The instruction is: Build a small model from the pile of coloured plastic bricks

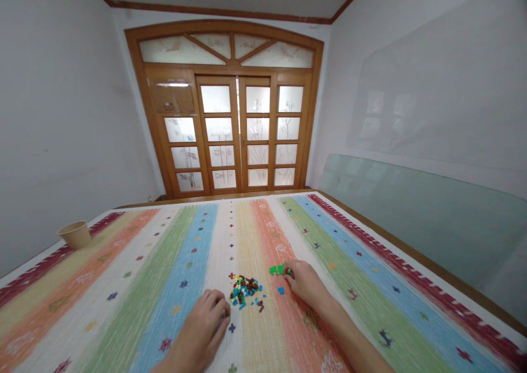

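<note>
A small heap of mixed toy building bricks [245, 288] lies on the striped cloth, in brown, blue, green, yellow, red and white. Just left of this heap, my left hand [209, 319] rests with its fingers curled in; whatever they may hold is hidden. To the right of the heap, my right hand [303, 280] pinches a green brick [289, 272] between thumb and fingers. Other green bricks [276, 269] sit right beside those fingertips. A blue brick [281, 290] lies alone below them, near my right wrist. Several loose blue and brown pieces are scattered at the heap's near edge.
A tan paper cup [74, 234] stands at the table's far left. The striped tablecloth [164, 263] covers the table. A pale glass panel [411, 219] leans along the right wall, and wooden glazed doors [237, 137] stand beyond the far edge.
</note>
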### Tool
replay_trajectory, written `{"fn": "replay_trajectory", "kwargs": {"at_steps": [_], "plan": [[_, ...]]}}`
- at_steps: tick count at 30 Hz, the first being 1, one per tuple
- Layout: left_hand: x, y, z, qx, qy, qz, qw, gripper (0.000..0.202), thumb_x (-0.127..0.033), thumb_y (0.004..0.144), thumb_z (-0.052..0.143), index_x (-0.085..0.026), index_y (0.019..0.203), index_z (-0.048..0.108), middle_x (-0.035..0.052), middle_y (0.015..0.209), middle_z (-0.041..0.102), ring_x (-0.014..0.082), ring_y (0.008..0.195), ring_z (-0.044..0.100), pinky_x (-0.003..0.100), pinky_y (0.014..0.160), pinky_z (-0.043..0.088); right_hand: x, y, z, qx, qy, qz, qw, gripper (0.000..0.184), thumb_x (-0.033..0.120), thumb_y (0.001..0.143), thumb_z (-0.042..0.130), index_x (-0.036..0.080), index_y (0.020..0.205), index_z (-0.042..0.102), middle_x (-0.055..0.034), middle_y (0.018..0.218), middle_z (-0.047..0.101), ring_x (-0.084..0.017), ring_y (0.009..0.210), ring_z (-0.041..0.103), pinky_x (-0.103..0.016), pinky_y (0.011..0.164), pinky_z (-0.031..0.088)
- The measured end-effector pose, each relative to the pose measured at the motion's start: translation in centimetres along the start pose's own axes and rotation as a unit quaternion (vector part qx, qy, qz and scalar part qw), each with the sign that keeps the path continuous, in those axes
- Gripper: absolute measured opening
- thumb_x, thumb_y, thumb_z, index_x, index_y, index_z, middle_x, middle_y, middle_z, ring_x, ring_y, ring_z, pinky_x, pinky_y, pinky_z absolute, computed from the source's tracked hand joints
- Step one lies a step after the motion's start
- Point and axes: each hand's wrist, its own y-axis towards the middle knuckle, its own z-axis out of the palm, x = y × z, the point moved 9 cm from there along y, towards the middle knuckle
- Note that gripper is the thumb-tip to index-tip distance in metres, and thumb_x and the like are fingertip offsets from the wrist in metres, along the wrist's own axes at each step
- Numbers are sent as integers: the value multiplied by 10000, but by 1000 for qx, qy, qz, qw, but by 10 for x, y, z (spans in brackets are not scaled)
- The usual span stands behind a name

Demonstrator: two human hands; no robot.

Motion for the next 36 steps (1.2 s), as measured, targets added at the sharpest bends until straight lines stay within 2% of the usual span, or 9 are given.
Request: {"fn": "replay_trajectory", "kwargs": {"at_steps": [12,19,26,36], "plan": [[-3,1,-4,-11,3,2,1000,128,-154,977,529,-234,922,613,60,1003,673,241,926,639,362,831,544,-5,0,1,-9,3,3,1000,182,119,836,617,196,907,766,-85,983,787,-240,951,709,-288,818,463],[-2,0,-3,-4,-8,-5,1000,121,-148,977,543,-234,924,610,57,1019,671,239,941,637,368,843,541,-2,-4,-13,-47,20,12,999,185,61,780,649,191,907,616,-78,938,724,-200,822,629,-256,711,365],[0,0,-1,-9,-3,-4,1000,126,-160,979,533,-236,941,625,63,1020,677,243,943,633,372,844,546,-4,-2,-11,-42,25,18,999,292,-13,719,590,225,804,444,-52,845,673,-173,749,551,-234,658,278],[-5,1,-4,-15,-2,8,1000,117,-159,977,546,-239,923,612,54,1004,672,239,929,638,360,835,541,-5,-3,-11,-46,26,22,998,305,4,720,613,233,780,421,-47,852,676,-180,757,555,-244,660,276]]}}
